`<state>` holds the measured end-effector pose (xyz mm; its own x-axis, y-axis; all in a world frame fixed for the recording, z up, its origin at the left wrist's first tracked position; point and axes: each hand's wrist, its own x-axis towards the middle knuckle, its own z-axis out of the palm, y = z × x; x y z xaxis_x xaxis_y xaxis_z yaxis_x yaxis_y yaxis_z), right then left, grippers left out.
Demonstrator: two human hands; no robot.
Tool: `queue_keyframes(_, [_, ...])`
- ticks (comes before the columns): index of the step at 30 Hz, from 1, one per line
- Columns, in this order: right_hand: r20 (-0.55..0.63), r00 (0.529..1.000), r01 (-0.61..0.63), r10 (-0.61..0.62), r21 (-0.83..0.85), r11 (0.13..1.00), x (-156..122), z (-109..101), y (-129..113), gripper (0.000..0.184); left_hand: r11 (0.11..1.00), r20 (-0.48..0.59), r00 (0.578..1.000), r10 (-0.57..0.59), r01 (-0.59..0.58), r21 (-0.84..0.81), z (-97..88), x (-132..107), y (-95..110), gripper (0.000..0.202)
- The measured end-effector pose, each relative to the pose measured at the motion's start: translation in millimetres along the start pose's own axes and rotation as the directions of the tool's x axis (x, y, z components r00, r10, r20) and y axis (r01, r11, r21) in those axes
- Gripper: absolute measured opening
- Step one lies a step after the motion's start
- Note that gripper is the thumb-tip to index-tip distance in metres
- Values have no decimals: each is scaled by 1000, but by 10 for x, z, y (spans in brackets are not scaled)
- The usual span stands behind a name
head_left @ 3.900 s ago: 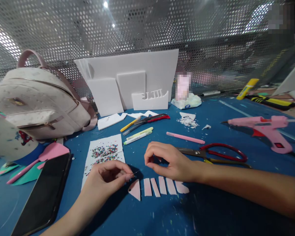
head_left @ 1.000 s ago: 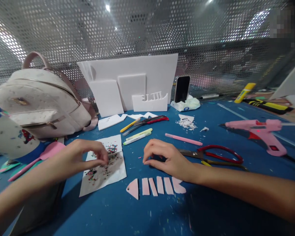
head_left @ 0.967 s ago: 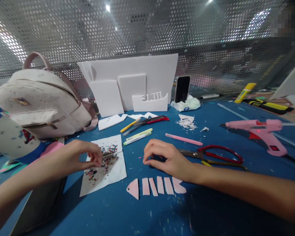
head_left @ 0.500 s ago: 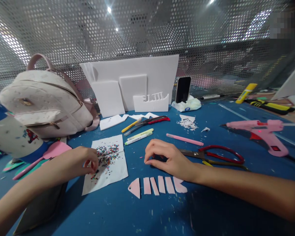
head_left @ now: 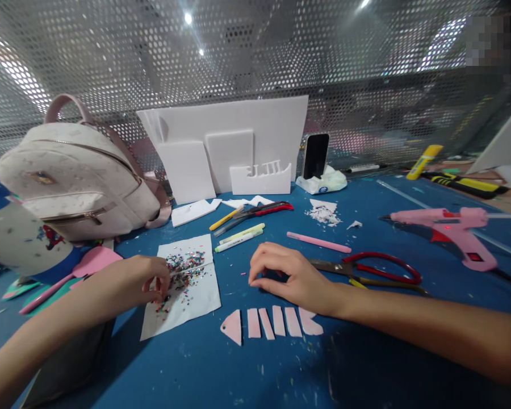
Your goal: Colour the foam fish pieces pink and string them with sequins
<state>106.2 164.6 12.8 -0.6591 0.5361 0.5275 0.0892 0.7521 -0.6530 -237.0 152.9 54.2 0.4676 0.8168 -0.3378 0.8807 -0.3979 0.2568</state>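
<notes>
On the left, my left hand is curled low over a white paper sheet. Its fingertips are pinched together among small multicoloured sequins, and whatever they hold is too small to make out. My right hand rests on the table with fingers bent and thumb against fingertip; anything between them is hidden. Below it lies a row of pink foam pieces: a pointed fish head with a small hole, several strips and a tail piece, partly covered by the hand.
Scissors and a pink glue gun lie right. Behind are a pink pen, highlighters, a box cutter, white foam boards and a phone. A backpack stands left on the blue table.
Both hands hold nearly the same place and pose. The whole view has shifted very slightly; nothing on the table has visibly moved.
</notes>
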Motion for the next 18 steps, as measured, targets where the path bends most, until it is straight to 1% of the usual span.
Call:
queue_keyframes(6, [2,1000,1,-1,-16,1000,4,2,-7,5,1000,4,1000,-26,26,6,1,-3,-48,21])
queue_keyframes(12, [8,1000,-4,4,-11,1000,1,0,2,5,1000,-8,1000,-20,20,24,-4,-27,5,23])
queue_keyframes(16, [5,1000,4,-4,-12,1000,5,-5,-8,5,1000,-48,999,-3,5,26,36,-50,23,18])
queue_keyframes(18, [1,1000,5,-5,-11,1000,11,-6,-17,5,1000,-99,995,3,-1,22,68,-50,17,14])
